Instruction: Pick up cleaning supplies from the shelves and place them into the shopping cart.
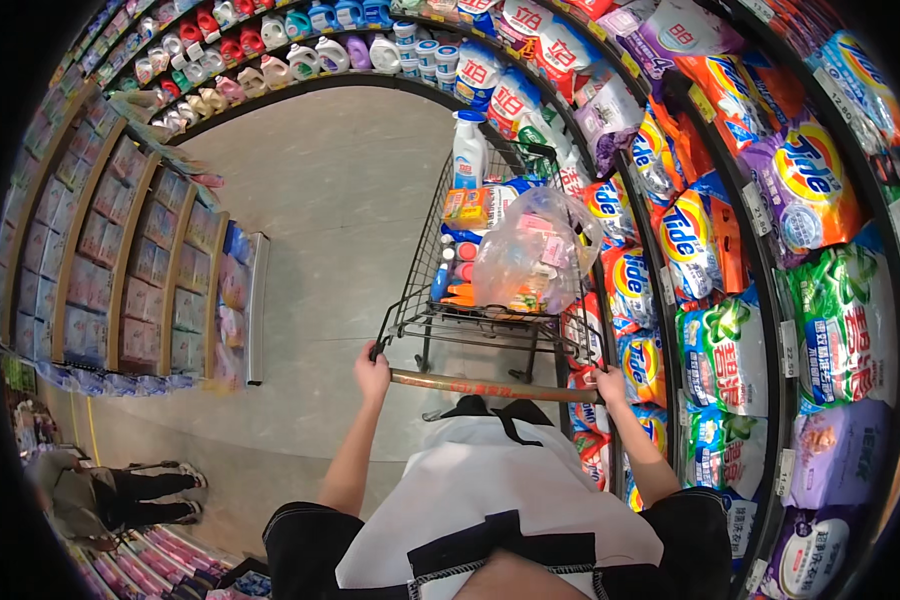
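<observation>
My left hand (pixel 373 373) grips the left end of a shopping cart's frame, beside the handlebar (pixel 487 385). At the other end, my right hand (pixel 610 384) is closed around the frame in the same way. Ahead of me stands the black wire cart (pixel 418 262), close alongside the shelf on the right. In its basket are a white bottle with a blue cap (pixel 469 157), standing upright, and an orange-yellow package (pixel 467 208). A clear plastic bag (pixel 506 262) with items in it partly hides the goods beneath. Pink-capped bottles (pixel 465 259) lie left of the bag.
Shelves of Tide laundry detergent bags (pixel 810 187) curve along my right. Detergent jugs (pixel 330 56) line the far shelf. A display rack of packaged goods (pixel 142 270) stands left across the grey floor (pixel 307 225). Another person (pixel 112 495) is at the lower left.
</observation>
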### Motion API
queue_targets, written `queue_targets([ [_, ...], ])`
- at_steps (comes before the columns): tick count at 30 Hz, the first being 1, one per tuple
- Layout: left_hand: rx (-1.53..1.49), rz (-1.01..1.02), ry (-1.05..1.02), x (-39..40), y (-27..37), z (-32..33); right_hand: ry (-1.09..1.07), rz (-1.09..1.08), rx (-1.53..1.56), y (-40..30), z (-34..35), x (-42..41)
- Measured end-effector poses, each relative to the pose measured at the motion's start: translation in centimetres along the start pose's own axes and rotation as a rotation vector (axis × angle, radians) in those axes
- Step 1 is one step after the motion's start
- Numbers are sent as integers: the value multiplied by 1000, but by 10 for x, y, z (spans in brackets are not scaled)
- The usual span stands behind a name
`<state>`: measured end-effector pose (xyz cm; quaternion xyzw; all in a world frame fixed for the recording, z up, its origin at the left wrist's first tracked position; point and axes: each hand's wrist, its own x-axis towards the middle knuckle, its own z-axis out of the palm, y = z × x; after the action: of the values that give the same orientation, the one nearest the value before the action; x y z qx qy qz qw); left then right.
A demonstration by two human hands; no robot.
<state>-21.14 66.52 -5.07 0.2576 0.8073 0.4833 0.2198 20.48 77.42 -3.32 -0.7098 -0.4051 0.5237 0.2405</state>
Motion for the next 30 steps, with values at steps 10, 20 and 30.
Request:
queue_targets([
  [10, 101, 9, 27, -62, -10, -6, 162, -163, -623, 25, -27, -17],
  [20, 170, -23, 68, -132, 6, -34, 168, -244, -567, 31, -47, -60],
  [30, 93, 29, 85, -157, -30, -54, 166, -286, -519, 46, -48, -102],
])
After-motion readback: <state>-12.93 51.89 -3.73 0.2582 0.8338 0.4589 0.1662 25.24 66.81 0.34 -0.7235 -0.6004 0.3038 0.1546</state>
